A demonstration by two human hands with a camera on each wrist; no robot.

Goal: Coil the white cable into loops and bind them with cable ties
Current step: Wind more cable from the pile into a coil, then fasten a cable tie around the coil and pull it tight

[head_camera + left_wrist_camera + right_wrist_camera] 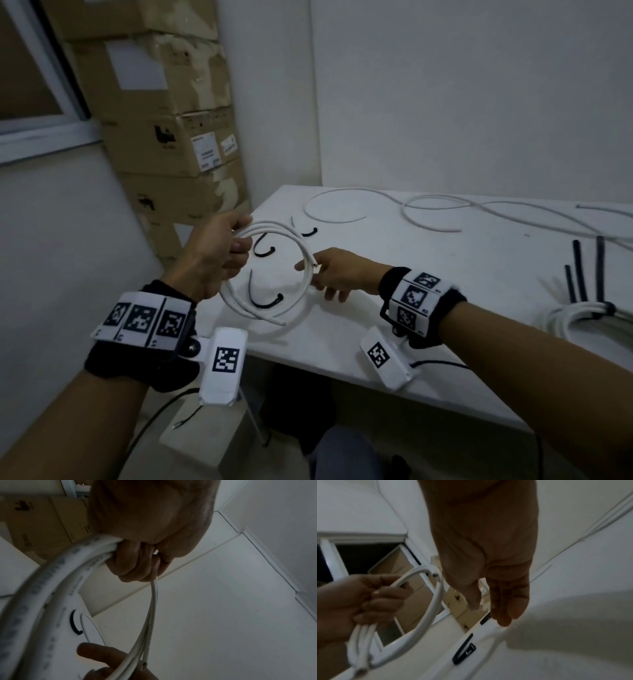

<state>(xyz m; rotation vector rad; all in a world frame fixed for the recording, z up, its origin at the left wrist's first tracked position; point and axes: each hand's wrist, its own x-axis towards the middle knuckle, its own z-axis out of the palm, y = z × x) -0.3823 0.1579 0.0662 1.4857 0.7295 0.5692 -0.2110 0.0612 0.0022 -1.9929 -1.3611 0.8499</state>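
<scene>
My left hand [219, 253] grips several loops of the white cable coil [274, 229] at its upper left and holds it just above the near-left corner of the white table [445, 308]. In the left wrist view my fingers [137, 561] curl around the loops [56, 577]. My right hand [329, 274] reaches to the coil's right side with its fingers straight, touching the loops near the cut cable end [313, 265]. The right wrist view shows those fingers [496, 595] relaxed, beside the coil [433, 609]. Three curved black cable ties [265, 301] lie on the table under and behind the coil.
Loose white cables [428, 205] trail across the back of the table. A bound white coil [568, 318] with black ties [579, 270] sticking up sits at the right edge. Stacked cardboard boxes [171, 137] stand left of the table, and a window [34, 85] is further left.
</scene>
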